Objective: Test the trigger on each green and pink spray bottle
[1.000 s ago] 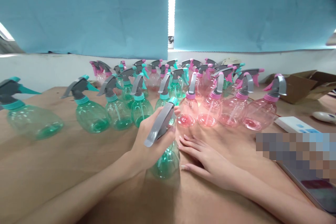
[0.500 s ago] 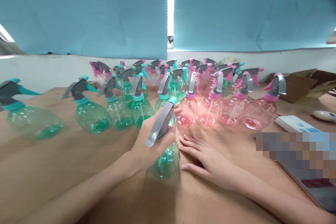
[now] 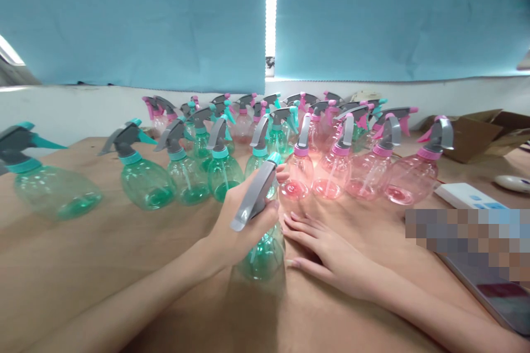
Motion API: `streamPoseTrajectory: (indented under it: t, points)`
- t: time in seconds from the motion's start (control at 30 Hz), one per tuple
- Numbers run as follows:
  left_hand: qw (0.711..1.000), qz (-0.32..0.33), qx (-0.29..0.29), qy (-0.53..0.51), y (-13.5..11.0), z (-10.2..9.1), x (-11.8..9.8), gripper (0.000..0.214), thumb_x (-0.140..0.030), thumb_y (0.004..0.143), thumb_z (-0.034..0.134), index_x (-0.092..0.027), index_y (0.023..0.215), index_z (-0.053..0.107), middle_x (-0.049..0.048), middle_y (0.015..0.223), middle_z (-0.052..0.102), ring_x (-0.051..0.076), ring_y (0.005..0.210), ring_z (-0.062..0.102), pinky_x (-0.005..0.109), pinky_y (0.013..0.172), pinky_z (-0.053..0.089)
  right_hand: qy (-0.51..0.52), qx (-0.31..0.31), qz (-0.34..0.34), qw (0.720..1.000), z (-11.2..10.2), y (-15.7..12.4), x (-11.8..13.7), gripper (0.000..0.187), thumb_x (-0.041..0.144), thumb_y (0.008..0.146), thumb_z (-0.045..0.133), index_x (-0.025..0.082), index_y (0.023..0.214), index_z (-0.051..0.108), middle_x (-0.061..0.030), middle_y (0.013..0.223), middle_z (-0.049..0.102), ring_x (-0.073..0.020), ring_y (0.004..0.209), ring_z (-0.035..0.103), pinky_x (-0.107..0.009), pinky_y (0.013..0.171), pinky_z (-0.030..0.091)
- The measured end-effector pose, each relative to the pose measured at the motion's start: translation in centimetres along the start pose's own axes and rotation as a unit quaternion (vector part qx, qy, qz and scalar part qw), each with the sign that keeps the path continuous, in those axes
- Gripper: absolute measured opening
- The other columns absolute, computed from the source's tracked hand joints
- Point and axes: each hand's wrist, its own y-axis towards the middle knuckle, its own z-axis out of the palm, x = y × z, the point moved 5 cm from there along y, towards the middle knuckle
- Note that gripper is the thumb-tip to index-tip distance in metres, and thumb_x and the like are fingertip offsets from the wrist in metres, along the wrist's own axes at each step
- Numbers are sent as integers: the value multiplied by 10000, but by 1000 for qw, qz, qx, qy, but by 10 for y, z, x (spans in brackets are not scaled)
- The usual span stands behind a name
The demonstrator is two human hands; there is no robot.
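My left hand is wrapped round the neck of a green spray bottle that stands upright on the table, its grey head pointing away from me. The fingers cover the collar and the trigger. My right hand lies flat on the tabletop just right of that bottle, fingers spread, holding nothing. Behind my hands stands a front row of spray bottles: several green ones, such as this green bottle, on the left and pink ones, such as this pink bottle, on the right.
More green and pink spray bottles crowd the back of the wooden table. At the right are an open cardboard box, a white box, a white computer mouse and a phone-like dark slab, partly blurred out. Blue blinds hang behind.
Almost nothing differs. The view has shifted very slightly, while both hands and the held bottle keep their places.
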Motion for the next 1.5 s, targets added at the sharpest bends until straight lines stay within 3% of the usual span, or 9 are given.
streamPoseTrajectory:
  t: [0.23, 0.43, 0.77, 0.97, 1.27, 1.5]
  points:
    - [1000, -1, -6, 1, 0, 0, -1, 379, -145, 775, 548, -224, 1144, 588, 8, 876, 636, 117, 562, 513, 282, 601, 483, -7, 3, 0, 1000, 0, 0, 1, 599, 525, 978, 462, 227, 1492, 389, -89, 1518, 430, -279, 1424, 338, -500, 1159, 306]
    - [1000, 1, -2, 12, 3, 0, -6, 303, -169, 740, 526, -207, 1039, 556, -24, 760, 533, 106, 538, 450, 263, 562, 418, 5, -1, 1, 1000, 1, 0, -1, 595, 530, 974, 467, 231, 1484, 404, -89, 1520, 429, -289, 1416, 350, -507, 1159, 306]
    - [999, 46, 0, 21, 5, -1, -16, 128, -127, 730, 493, -202, 834, 496, -12, 767, 558, 129, 623, 501, 276, 600, 399, -4, 10, 8, 1000, 2, 0, -2, 623, 556, 970, 454, 214, 1488, 398, -93, 1516, 433, -285, 1424, 335, -505, 1160, 305]
    - [999, 31, -4, 20, 4, -1, -11, 68, -165, 738, 491, -207, 785, 463, 8, 756, 571, 166, 663, 541, 299, 597, 394, 0, 11, 7, 1000, 2, 0, -2, 620, 548, 972, 454, 229, 1499, 377, -92, 1516, 432, -285, 1426, 330, -506, 1158, 306]
    - [999, 32, 4, 30, 7, -3, -14, 153, -147, 698, 507, -208, 836, 529, -52, 642, 431, 116, 534, 377, 267, 537, 328, -12, 19, 18, 1000, 3, -1, -3, 612, 539, 971, 467, 226, 1491, 391, -84, 1536, 401, -271, 1436, 313, -494, 1170, 286]
    - [1000, 12, 9, 12, 4, 0, -6, 360, -159, 725, 526, -212, 1075, 596, 8, 856, 603, 131, 587, 492, 278, 587, 436, 0, 7, 12, 1000, 3, -1, -3, 616, 542, 969, 469, 217, 1487, 398, -90, 1529, 410, -283, 1427, 329, -501, 1162, 301]
